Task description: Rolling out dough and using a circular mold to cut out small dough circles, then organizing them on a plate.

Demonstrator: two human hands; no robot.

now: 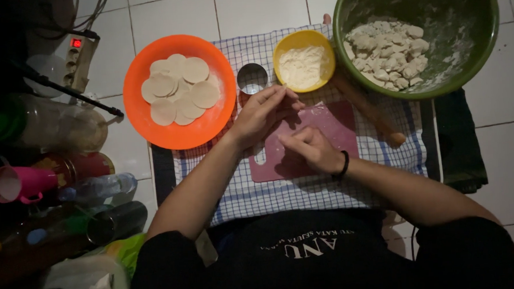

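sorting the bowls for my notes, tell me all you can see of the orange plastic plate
The round orange plastic plate looks like a shallow, glossy dish lying flat on the white tiled floor, its right edge over the blue checked cloth. It holds a loose overlapping pile of thin pale dough discs, with a dusting of flour. Neither hand touches it.

Two hands (261, 115) (312, 148) work over one pink board (337, 129), with three bowls — orange (146, 126) at ten o'clock, yellow (287, 45), green (467, 66) at two o'clock — one metal ring (252, 78) and one rolling pin (371, 113).
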